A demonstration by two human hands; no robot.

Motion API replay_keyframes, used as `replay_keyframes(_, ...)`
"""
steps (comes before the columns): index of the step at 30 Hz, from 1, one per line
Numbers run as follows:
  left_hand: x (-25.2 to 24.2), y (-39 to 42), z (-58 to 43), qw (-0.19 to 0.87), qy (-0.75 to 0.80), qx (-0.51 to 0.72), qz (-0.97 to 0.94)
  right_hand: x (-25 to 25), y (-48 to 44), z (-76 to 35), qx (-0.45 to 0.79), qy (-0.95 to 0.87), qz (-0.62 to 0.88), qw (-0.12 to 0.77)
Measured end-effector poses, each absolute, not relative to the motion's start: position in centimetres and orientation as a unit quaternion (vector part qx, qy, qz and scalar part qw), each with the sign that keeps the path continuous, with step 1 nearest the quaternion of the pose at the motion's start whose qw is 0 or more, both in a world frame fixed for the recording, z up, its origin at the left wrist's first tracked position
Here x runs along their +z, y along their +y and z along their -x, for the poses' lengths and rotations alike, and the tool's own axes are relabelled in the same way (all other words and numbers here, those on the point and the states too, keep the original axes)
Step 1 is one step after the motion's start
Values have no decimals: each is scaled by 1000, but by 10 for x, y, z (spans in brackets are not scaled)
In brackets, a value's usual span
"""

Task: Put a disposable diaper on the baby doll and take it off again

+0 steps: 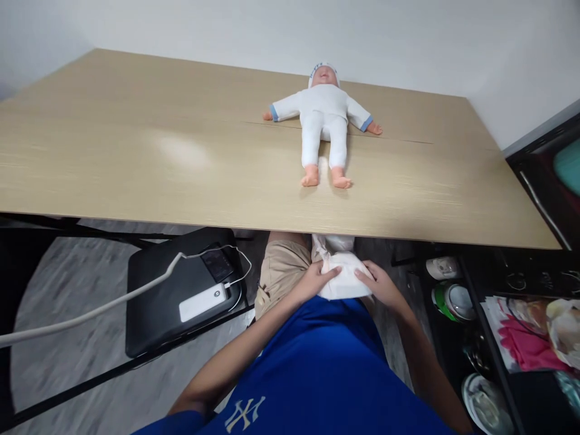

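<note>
On my lap, just below the table's front edge, lies a white, soft, padded diaper (347, 275). My left hand (318, 279) grips its left side, thumb on top and the other fingers partly hidden. From the right, my right hand (378, 283) pinches the opposite edge in the same way. Part of the diaper's far end goes out of sight under the tabletop. A baby doll (324, 109) in a white suit with blue cuffs and a white cap lies face up on the table, arms spread, feet toward me, apart from both hands.
The wooden table (158, 181) spans the view, with a wall behind it. At lower left, a black chair (154, 302) bears a white power bank (203, 302), a phone (216, 263) and a cable. On the right, dark shelves hold cans (458, 301), a pink cloth (528, 344) and bags.
</note>
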State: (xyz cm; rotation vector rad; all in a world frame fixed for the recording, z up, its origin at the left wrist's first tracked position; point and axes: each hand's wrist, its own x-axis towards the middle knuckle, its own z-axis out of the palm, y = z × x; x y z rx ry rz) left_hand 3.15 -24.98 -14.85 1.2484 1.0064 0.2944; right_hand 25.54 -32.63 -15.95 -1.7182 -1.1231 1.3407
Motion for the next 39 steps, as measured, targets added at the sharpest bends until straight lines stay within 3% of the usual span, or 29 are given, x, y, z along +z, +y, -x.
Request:
replay_keyframes(6, -42, -290, 2, 644, 365, 261, -620, -51, -363, -243, 461, -484, 620, 411)
replay_keyframes(12, 15, -279, 11, 393, 274, 416, -772, -8, -350, -229, 280, -536, 590, 536)
replay_keyframes(17, -7, -255, 1, 396, 358, 434, -726, -12, -312, -220, 251, -540, 592, 543)
replay_keyframes(24, -90, -238, 3, 518, 445, 379, -624, -75, -294, -225, 402, -512, 636, 414)
replay_keyframes(29, -117, -252, 12, 540, 446, 353, -621, -106, -313, -229, 434, -496, 656, 368)
replay_keyframes(34, -117, -256, 18, 584, 452, 328, -589, -103, -315, -234, 312, -522, 698, 377)
replay_keyframes(39, -114, -254, 19, 640, 454, 292, -547, -81, -289, -235, 147, -561, 685, 442)
